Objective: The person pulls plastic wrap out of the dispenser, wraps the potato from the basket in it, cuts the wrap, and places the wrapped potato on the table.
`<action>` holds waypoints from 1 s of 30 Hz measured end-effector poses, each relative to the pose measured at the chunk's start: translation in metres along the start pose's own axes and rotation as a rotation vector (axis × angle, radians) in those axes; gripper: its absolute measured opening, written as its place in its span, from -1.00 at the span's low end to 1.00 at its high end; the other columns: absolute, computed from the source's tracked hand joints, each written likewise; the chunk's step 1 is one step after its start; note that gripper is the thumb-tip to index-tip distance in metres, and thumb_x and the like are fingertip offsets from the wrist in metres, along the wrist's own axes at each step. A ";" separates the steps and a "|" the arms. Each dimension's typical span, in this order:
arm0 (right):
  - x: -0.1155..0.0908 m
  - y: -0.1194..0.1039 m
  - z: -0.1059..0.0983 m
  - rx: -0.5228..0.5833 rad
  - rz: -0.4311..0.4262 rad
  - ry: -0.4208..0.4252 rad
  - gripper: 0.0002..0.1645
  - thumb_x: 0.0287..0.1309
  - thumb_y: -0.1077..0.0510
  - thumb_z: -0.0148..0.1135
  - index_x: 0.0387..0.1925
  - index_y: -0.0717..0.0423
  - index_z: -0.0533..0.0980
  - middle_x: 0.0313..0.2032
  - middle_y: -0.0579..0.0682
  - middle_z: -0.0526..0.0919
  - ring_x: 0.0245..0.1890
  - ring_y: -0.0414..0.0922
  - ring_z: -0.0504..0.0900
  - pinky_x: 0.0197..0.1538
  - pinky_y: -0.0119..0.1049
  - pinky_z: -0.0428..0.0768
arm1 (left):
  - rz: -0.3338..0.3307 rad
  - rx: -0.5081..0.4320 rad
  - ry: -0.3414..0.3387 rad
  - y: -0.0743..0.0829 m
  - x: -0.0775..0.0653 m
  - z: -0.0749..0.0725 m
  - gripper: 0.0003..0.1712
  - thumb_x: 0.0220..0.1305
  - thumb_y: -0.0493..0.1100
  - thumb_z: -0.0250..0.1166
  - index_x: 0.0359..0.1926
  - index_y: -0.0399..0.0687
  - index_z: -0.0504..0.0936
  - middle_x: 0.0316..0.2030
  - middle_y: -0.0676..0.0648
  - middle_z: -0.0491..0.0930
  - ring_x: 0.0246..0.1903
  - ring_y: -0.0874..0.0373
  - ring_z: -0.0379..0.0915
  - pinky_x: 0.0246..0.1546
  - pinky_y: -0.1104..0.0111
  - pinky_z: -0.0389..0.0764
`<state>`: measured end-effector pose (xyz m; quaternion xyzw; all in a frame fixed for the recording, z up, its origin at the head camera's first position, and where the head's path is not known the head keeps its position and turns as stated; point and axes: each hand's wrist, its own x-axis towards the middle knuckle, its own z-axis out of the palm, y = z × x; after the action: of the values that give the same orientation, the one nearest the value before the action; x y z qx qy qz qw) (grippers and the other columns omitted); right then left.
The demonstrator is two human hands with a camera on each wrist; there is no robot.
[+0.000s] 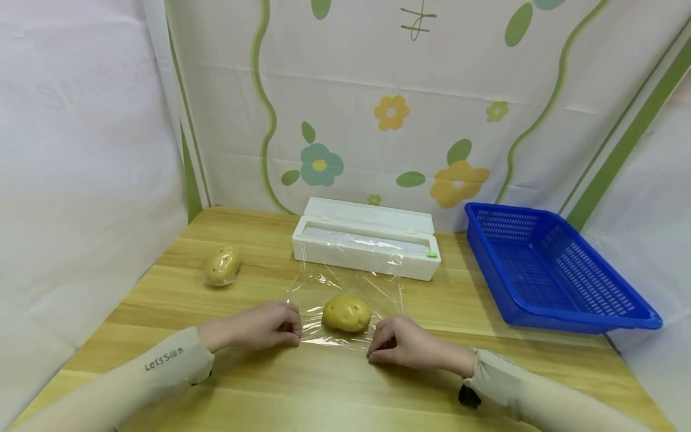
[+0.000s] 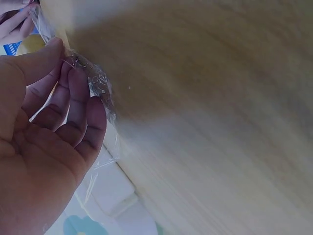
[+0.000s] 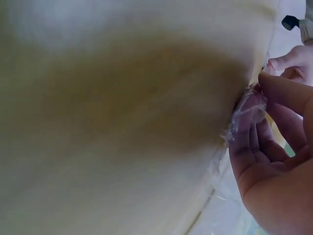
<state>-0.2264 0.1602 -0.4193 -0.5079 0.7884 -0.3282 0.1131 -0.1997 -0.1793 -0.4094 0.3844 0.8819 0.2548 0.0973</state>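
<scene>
A yellow potato (image 1: 347, 314) lies on a sheet of clear plastic wrap (image 1: 315, 288) in the middle of the table. The sheet runs back to the front of a white plastic wrap dispenser box (image 1: 367, 259), whose lid is raised. My left hand (image 1: 264, 326) pinches the sheet's near left corner between thumb and fingers; crumpled film shows at its fingertips in the left wrist view. At the near right corner, my right hand (image 1: 407, 343) pinches the film likewise, bunched along the fingers in the right wrist view.
Another potato (image 1: 223, 266), shiny as if wrapped in film, sits at the left of the wooden table (image 1: 259, 396). A blue perforated basket (image 1: 561, 321) stands at the right. Printed cloth (image 1: 345, 90) hangs behind the table, with pale cloth on both sides.
</scene>
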 end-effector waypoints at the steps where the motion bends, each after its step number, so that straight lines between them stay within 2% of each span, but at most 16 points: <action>1: -0.001 0.001 0.000 0.021 0.010 0.007 -0.96 0.12 0.21 0.45 -0.37 0.00 0.75 -0.41 -0.29 0.62 -0.38 -0.35 0.55 -0.29 -0.38 0.56 | 0.007 0.000 0.003 0.000 0.000 0.000 -0.85 0.29 -0.17 0.36 -0.40 0.16 0.59 -0.40 0.26 0.44 -0.37 0.35 0.36 -0.31 0.43 0.48; 7: -0.005 0.000 -0.003 0.004 0.006 0.106 -0.94 0.14 0.20 0.43 -0.37 -0.05 0.73 -0.42 -0.31 0.57 -0.45 -0.34 0.49 -0.41 -0.38 0.54 | 0.010 -0.017 0.026 0.000 -0.003 0.001 -0.87 0.31 -0.20 0.33 -0.37 0.13 0.59 -0.37 0.26 0.44 -0.34 0.35 0.38 -0.27 0.42 0.51; 11: -0.004 0.000 -0.009 -0.014 -0.019 0.204 -0.92 0.11 0.23 0.43 -0.39 -0.04 0.71 -0.45 -0.28 0.49 -0.53 -0.33 0.42 -0.54 -0.41 0.48 | -0.019 -0.062 0.076 0.003 -0.003 -0.003 -0.86 0.31 -0.23 0.32 -0.36 0.11 0.59 -0.34 0.22 0.44 -0.31 0.31 0.40 -0.25 0.39 0.53; 13: -0.001 0.002 -0.013 0.007 0.001 0.245 -0.91 0.10 0.24 0.44 -0.41 -0.03 0.71 -0.44 -0.24 0.50 -0.53 -0.30 0.42 -0.54 -0.41 0.47 | -0.025 -0.080 0.111 0.004 -0.001 -0.005 -0.86 0.30 -0.25 0.33 -0.37 0.09 0.59 -0.34 0.20 0.46 -0.31 0.28 0.41 -0.25 0.37 0.53; 17: 0.004 0.009 -0.016 0.157 0.136 0.289 -0.93 0.13 0.27 0.41 -0.41 0.04 0.70 -0.36 -0.09 0.59 -0.42 -0.20 0.49 -0.45 -0.37 0.53 | -0.039 -0.094 0.163 0.004 0.005 -0.008 -0.86 0.30 -0.27 0.32 -0.37 0.06 0.60 -0.36 0.19 0.50 -0.34 0.27 0.44 -0.30 0.37 0.55; 20: 0.007 0.017 -0.016 0.319 0.257 0.292 -0.97 0.17 0.30 0.36 -0.37 0.19 0.69 -0.23 0.06 0.63 -0.35 -0.11 0.55 -0.40 -0.32 0.60 | -0.072 -0.117 0.193 0.003 0.011 -0.009 -0.86 0.33 -0.26 0.30 -0.38 0.04 0.59 -0.39 0.17 0.53 -0.35 0.24 0.47 -0.33 0.35 0.54; 22: 0.008 0.020 -0.016 0.397 0.312 0.291 -0.93 0.19 0.29 0.34 -0.34 0.27 0.68 -0.14 0.13 0.63 -0.33 -0.07 0.58 -0.38 -0.28 0.63 | -0.100 -0.134 0.213 0.002 0.015 -0.009 -0.86 0.34 -0.24 0.29 -0.39 0.03 0.59 -0.38 0.16 0.52 -0.34 0.22 0.47 -0.32 0.34 0.54; 25: 0.009 0.023 -0.018 0.485 0.351 0.292 -0.87 0.21 0.27 0.34 -0.30 0.33 0.67 0.00 0.20 0.61 -0.38 -0.04 0.61 -0.37 -0.25 0.65 | -0.128 -0.142 0.256 0.001 0.022 -0.010 -0.86 0.34 -0.23 0.30 -0.40 0.04 0.59 -0.37 0.14 0.52 -0.31 0.21 0.48 -0.27 0.31 0.54; 30: 0.010 0.026 -0.022 0.608 0.333 0.293 -0.78 0.24 0.29 0.29 -0.26 0.48 0.58 0.24 0.21 0.47 -0.52 -0.12 0.53 -0.40 -0.32 0.62 | -0.154 -0.123 0.301 0.000 0.033 -0.012 -0.85 0.30 -0.25 0.33 -0.42 0.04 0.60 -0.39 0.17 0.56 -0.34 0.23 0.51 -0.27 0.31 0.56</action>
<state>-0.2615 0.1674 -0.4174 -0.2635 0.7345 -0.5936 0.1966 -0.2268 -0.1593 -0.3982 0.2666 0.8961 0.3548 0.0067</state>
